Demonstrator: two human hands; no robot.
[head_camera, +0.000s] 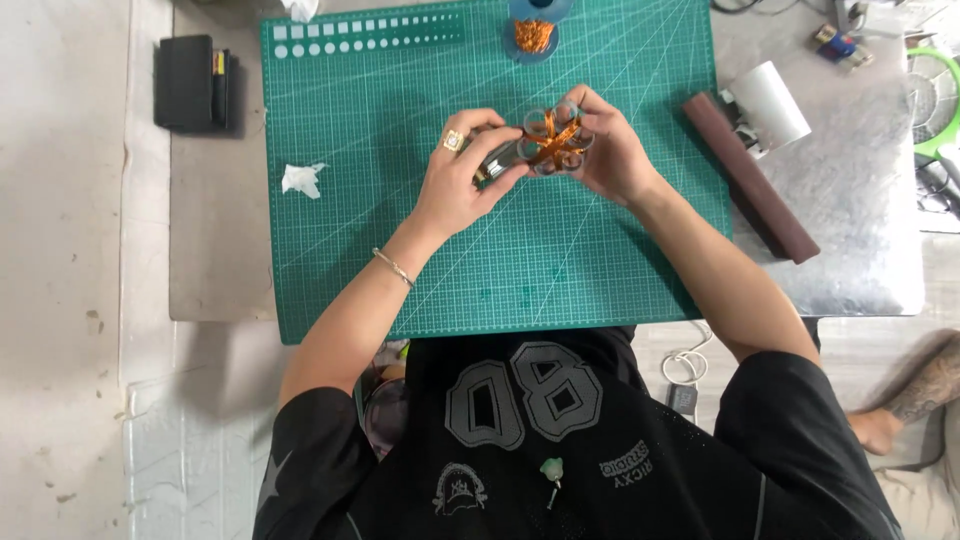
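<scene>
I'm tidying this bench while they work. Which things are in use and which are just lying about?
In use: left hand, right hand, ring cluster with copper wire, dark tool, copper wire spool, green cutting mat.

Lying about: crumpled tissue, black case, brown bar, white roll.

A: where's everything sitting?
B: cutting mat (600, 270) is on the counter (220, 250). Crumpled tissue (302, 179) on the mat's left part, wire spool (534, 35) at its far edge, long bar (750, 176) and paper roll (778, 104) just off its right side.

Copper-wound ring of clear loops (553, 140), held above green mat
</scene>
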